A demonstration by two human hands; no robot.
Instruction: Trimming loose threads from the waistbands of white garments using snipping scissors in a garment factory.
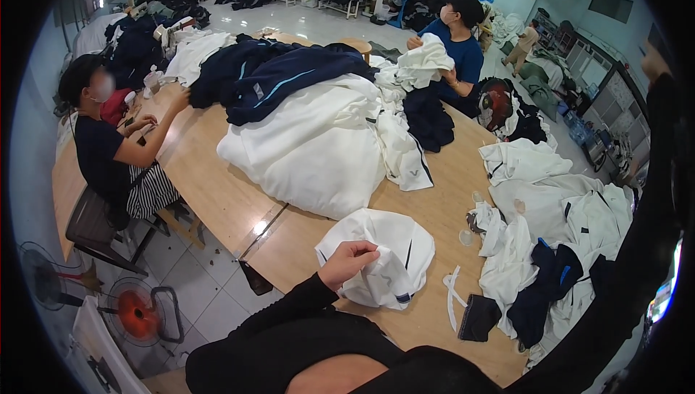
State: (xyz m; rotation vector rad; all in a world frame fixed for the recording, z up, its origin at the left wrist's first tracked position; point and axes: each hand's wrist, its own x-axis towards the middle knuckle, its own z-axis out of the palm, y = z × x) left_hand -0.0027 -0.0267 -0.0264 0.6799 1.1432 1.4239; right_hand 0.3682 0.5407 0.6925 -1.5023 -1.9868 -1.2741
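Note:
My left hand point(349, 263) pinches a fold of a white garment point(391, 238) between thumb and fingertips. The garment lies bunched on the wooden table point(289, 245) right in front of me, with dark stripes on its side and a small dark band at its lower edge. My right arm reaches out and up along the right rim of the picture. At its end, my right hand point(655, 59) is raised high, away from the table. It is dim and partly cut off, so its fingers cannot be made out.
A large white heap point(311, 148) with navy garments point(282, 82) on top fills the table's middle. White clothes point(539, 198) and a dark folded cloth point(479, 318) lie right. Co-workers sit left point(101, 133) and stand far right point(460, 53). A floor fan point(137, 313) stands lower left.

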